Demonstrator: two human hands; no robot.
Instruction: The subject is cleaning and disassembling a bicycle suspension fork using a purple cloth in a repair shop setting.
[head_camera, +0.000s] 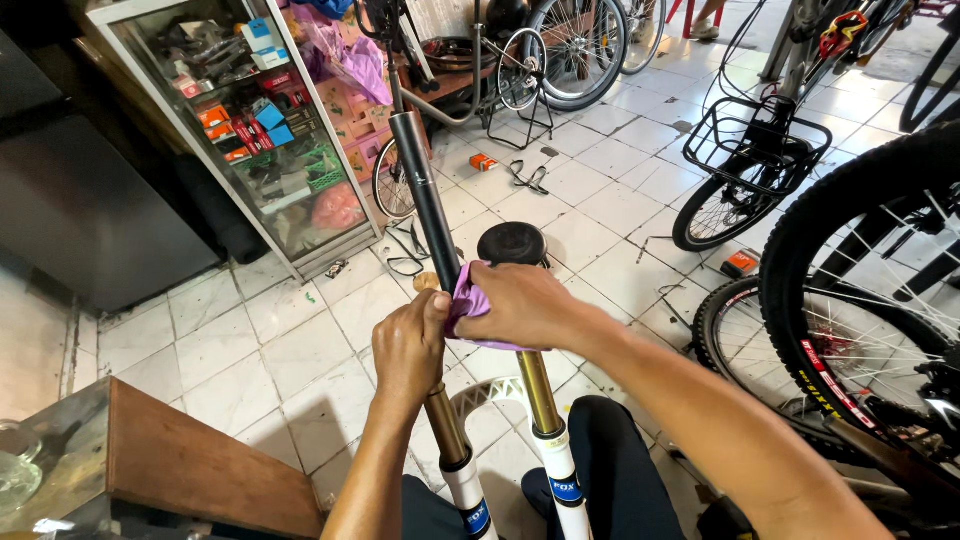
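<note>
A bicycle suspension fork (545, 400) stands upright between my knees, with gold stanchions, white lowers and a long black steerer tube (425, 195) rising from it. My left hand (408, 345) wraps around the left gold stanchion just below the crown. My right hand (520, 305) presses a purple cloth (466, 300) against the crown area. A black round top cap (511, 243) shows just above my right hand.
A glass display cabinet (250, 120) with small boxes stands at the back left. Bicycle wheels (850, 300) and a bike with a black front basket (752, 140) crowd the right. A wooden block (200, 465) lies at the lower left. Straps and small parts lie on the white tiled floor (300, 340).
</note>
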